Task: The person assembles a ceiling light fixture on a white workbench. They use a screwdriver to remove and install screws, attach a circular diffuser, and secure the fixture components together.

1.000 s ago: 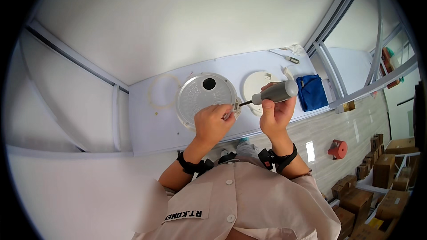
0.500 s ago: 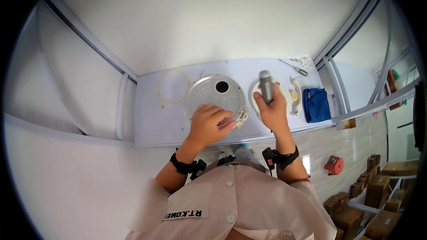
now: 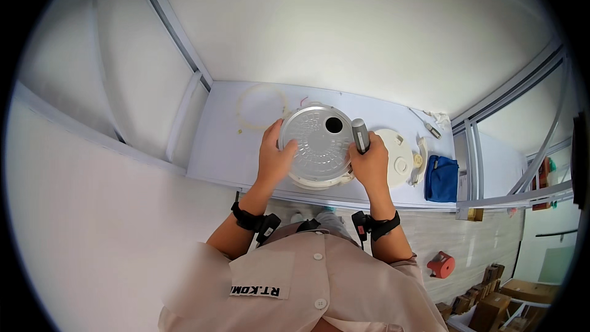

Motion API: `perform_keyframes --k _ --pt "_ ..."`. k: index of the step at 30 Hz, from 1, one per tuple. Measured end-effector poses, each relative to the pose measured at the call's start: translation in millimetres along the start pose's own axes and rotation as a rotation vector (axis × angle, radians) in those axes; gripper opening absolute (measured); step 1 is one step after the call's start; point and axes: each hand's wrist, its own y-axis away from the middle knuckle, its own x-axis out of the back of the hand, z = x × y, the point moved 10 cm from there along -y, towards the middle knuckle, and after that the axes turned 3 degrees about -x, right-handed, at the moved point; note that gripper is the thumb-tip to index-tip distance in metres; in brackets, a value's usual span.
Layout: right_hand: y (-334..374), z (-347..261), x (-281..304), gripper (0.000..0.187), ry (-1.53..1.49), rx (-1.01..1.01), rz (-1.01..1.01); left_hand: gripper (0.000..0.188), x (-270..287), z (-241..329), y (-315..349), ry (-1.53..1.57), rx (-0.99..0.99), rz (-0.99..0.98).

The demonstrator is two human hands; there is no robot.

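A round silver metal plate [image 3: 316, 144] with a black round spot lies between my hands over a white plastic ring-shaped part [image 3: 319, 185], whose rim shows along its near edge. My left hand [image 3: 274, 154] grips the plate's left edge, thumb on top. At the right edge, my right hand [image 3: 370, 161] has its thumb against the plate while its closed fingers hold a grey-handled screwdriver [image 3: 360, 135] pointing up by its handle; the shaft is hidden. Just right of that hand lies a white round cover [image 3: 399, 154].
A pale ring [image 3: 262, 85] lies at the far left of the table [image 3: 215, 147]. On the right are a white curved part [image 3: 423, 154], a folded blue cloth [image 3: 442, 178] and another screwdriver [image 3: 433, 130]. A red stool [image 3: 441, 265] and cardboard boxes [image 3: 490, 312] stand on the floor.
My left hand has moved from above the plate's near side to its left edge. My right hand has come left with the screwdriver to the right edge. The plate has shifted off its rim.
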Motion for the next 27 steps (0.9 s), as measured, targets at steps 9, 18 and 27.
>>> perform_keyframes --k 9,18,27 --pt "1.8 13.1 -0.2 0.022 -0.109 -0.102 0.028 0.064 -2.7 5.8 1.8 0.139 0.069 -0.001" --pt "-0.6 20.7 2.8 0.019 -0.292 -0.159 0.037 0.067 -1.1 61.3 7.0 0.149 -0.136 0.008" --pt "18.5 8.2 37.7 0.019 -0.330 0.031 0.135 0.116 -23.6 145.4 44.4 0.591 -0.404 -0.453"
